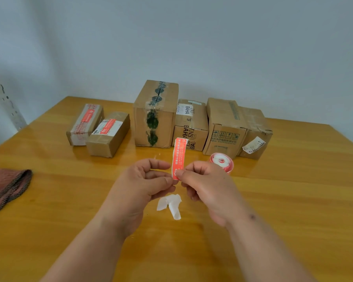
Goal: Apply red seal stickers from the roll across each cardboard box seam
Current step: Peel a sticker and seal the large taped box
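Note:
A red seal sticker (pixel 179 156) stands upright above the table, pinched at its lower end between my left hand (pixel 145 184) and my right hand (pixel 204 184). The sticker roll (pixel 222 161) lies just behind my right hand. Two small boxes at the back left, one (pixel 84 124) and the other (pixel 108 135), each carry a red sticker on top. A tall box with green-printed tape (pixel 154 115), a BAHA-labelled box (pixel 192 124) and two more boxes, one (pixel 224 127) and the other (pixel 254 133), stand in a row behind, showing no red sticker.
Crumpled white backing paper (pixel 170 205) lies on the wooden table (pixel 293 200) below my hands. A folded reddish cloth (pixel 6 186) rests at the table's left edge. A pale wall rises right behind the boxes.

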### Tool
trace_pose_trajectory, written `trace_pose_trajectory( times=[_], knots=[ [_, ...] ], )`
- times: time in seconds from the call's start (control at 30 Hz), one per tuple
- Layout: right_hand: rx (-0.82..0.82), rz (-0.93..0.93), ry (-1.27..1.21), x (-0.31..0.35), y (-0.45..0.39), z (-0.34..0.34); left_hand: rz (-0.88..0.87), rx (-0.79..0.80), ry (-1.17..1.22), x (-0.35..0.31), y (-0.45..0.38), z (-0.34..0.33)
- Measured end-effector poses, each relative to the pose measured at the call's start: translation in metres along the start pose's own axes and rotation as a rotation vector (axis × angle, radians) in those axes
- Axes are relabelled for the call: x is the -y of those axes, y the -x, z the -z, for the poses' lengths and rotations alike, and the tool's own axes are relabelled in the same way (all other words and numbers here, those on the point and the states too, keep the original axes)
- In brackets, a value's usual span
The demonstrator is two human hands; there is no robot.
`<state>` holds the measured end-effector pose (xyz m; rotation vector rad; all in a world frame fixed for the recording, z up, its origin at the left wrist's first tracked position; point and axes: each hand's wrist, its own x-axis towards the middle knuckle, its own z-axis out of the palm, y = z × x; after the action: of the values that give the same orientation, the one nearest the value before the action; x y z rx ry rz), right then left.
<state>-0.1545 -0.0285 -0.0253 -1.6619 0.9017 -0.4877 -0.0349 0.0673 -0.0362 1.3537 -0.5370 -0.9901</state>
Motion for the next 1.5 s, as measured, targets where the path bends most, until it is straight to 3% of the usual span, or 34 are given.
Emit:
trace_pose_trajectory(
  times=[0.1, 0.3, 0.5, 0.87, 1.13, 1.33, 1.5],
  knots=[
    [-0.061, 0.033, 0.061, -0.004, -0.001, -0.005, -0.032, -0.037, -0.059, 0.002, 0.001, 0.000],
    [-0.118, 0.305, 0.361, -0.010, 0.008, -0.011, -0.087, -0.085, -0.154, 0.000, 0.005, -0.002],
    [-0.077, 0.297, 0.340, -0.010, 0.012, -0.007, -0.150, -0.101, -0.390, -0.001, 0.007, -0.004],
    [-0.159, 0.296, 0.391, -0.008, 0.006, -0.005, -0.156, -0.097, -0.475, 0.000, 0.006, -0.004],
    [-0.354, 0.245, 0.241, 0.009, 0.003, 0.022, -0.004, -0.179, -0.549, 0.014, -0.009, 0.008],
    [-0.631, 0.319, 0.133, 0.011, -0.001, 0.040, 0.057, -0.187, -0.751, 0.022, -0.014, 0.003],
    [-0.418, 0.348, 0.253, 0.008, 0.003, 0.031, 0.016, -0.036, -0.788, 0.015, -0.011, -0.013]
  ],
)
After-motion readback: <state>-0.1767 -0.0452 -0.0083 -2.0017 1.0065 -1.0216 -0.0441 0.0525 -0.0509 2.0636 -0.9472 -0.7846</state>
